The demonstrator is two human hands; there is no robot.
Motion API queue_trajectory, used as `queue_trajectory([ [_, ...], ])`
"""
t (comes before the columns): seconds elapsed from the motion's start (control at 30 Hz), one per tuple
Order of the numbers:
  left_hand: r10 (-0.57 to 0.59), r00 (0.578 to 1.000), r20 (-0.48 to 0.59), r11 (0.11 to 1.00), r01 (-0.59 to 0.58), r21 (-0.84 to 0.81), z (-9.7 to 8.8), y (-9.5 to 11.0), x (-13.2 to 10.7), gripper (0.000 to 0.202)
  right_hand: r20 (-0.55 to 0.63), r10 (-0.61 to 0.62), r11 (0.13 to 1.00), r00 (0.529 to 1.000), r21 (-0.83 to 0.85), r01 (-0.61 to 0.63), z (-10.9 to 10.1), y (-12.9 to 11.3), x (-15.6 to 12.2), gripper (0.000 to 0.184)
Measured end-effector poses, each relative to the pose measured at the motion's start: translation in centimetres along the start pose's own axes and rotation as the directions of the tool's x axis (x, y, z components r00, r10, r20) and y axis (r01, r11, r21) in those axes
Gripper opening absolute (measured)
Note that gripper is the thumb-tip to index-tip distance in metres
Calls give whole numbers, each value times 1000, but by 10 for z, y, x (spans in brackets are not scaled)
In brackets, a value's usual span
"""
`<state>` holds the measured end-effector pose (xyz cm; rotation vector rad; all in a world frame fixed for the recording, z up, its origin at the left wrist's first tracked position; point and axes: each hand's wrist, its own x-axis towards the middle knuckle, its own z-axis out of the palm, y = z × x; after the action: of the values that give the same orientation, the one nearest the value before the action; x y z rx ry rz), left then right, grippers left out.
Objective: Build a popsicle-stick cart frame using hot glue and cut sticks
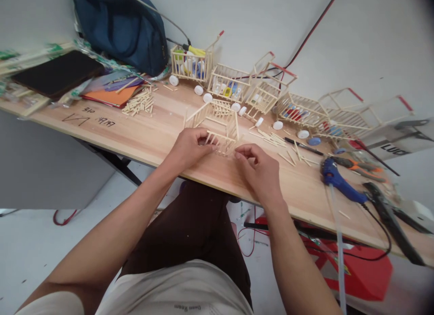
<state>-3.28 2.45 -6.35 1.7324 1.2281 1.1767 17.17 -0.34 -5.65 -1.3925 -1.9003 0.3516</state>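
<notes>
The left hand (195, 148) was closed lightly on the frame (233, 124), thumb and fingers pinching thin sticks at its near left side. The right hand (259, 168) met it from the other side, thumb and forefinger almost together at the frame's near right end; I could not tell whether they had hold of a stick.

The frame, pale and made of sticks, stood between both hands on the table (135, 145), close to the front edge. Its tall sides rose at the back and left, with a slatted part low at the front, facing me. Its long axis seemed to run sideways, roughly along the table, but blur among the thin sticks left me unsure.

The front edge passed just below both wrists and slanted down to my right, so I had little room on the near side. My widest bare wood lay left of the left hand, as far as the stick pile (139, 101). Beyond the frame, a row of carts (264, 97) on white and blue wheels limited reach. To the right, past a narrower bare strip, came loose sticks (271, 137), then a blue glue gun (341, 179) and pliers (368, 169).
</notes>
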Motion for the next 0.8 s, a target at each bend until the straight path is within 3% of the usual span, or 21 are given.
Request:
queue_trajectory([
  [0.33,-64,998,-16,997,63,-52,-1,-1,-1,15,13,37,999,999,30,-37,11,-9,4,8],
  [0.8,-100,995,-29,974,91,-208,0,2,-2,20,-82,-4,1000,997,-16,3,14,-13,5,10],
])
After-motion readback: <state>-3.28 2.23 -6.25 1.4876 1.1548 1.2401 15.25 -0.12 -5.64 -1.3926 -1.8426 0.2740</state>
